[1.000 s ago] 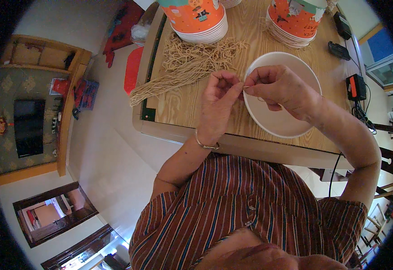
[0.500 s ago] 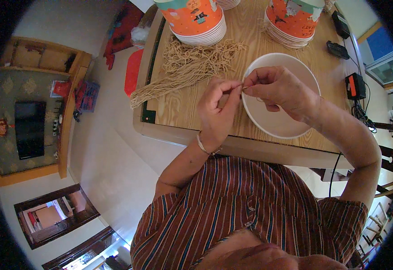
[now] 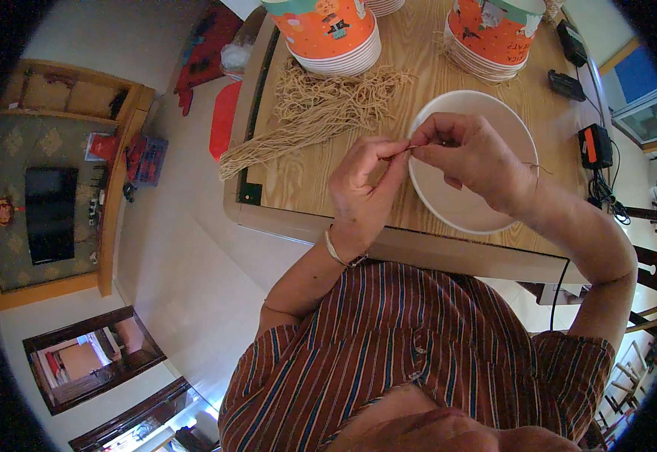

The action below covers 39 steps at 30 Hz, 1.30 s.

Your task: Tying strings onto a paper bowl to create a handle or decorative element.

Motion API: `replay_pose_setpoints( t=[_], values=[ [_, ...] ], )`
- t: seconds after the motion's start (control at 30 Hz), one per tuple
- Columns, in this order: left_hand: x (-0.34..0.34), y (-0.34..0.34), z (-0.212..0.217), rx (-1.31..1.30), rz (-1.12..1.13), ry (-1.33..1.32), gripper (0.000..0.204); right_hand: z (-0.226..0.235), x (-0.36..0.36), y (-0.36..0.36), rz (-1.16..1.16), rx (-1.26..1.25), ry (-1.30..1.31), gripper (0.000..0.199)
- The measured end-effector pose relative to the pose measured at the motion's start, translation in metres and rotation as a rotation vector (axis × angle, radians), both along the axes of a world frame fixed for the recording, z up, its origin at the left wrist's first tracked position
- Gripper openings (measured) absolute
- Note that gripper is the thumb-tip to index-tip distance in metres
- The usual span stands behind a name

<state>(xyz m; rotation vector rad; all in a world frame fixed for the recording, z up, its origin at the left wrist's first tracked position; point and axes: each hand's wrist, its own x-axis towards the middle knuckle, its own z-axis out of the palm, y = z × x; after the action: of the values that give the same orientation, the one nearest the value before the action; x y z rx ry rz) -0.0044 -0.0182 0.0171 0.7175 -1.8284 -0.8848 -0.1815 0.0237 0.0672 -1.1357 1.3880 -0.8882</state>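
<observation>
My left hand point(image 3: 364, 183) and my right hand point(image 3: 470, 157) meet fingertip to fingertip at the left rim of a round white tub point(image 3: 464, 227). Both are closed in a pinch on a thin tan string point(image 3: 543, 168), mostly hidden by the fingers. A loose piece of it shows by my right wrist, past the tub's right rim. The left hand stays just outside the tub, while the right is over its opening. Up and to the left lies a bundle of tan strings point(image 3: 291, 139), straight at one end and tangled at the other.
Two stacks of orange patterned paper tubs, a left stack point(image 3: 328, 34) and a right stack point(image 3: 492, 38), stand at the far side of the wooden table point(image 3: 291, 196). Along its right edge lie black adapters point(image 3: 594, 145) with cables. A red stool point(image 3: 225, 120) is beyond the left edge.
Both hands keep their pinch and have shifted very slightly. A loose piece of string now shows beside my right wrist.
</observation>
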Motion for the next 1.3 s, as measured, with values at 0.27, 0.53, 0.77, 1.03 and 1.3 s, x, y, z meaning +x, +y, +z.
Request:
replay_pose_setpoints(
  t=[0.27,0.53,0.77,1.03,1.3],
  values=[
    [-0.005,0.001,0.001,-0.025,0.043,-0.013,0.014,-0.014,0.003,0.0,-0.002,-0.288,0.185,0.013],
    [-0.006,0.001,-0.003,0.053,0.055,-0.013,0.013,-0.006,0.006,0.004,-0.018,-0.398,0.346,0.011],
    [-0.003,-0.005,-0.01,0.625,-0.147,0.236,0.008,-0.007,0.006,0.002,-0.011,-0.387,0.345,0.011],
    [-0.006,-0.007,-0.01,0.638,-0.19,0.3,0.008,-0.016,0.002,-0.004,0.003,-0.469,0.283,0.007],
    [-0.004,-0.006,-0.009,0.573,-0.212,0.268,0.01,0.005,-0.004,-0.009,0.024,0.081,0.001,0.012]
  ],
)
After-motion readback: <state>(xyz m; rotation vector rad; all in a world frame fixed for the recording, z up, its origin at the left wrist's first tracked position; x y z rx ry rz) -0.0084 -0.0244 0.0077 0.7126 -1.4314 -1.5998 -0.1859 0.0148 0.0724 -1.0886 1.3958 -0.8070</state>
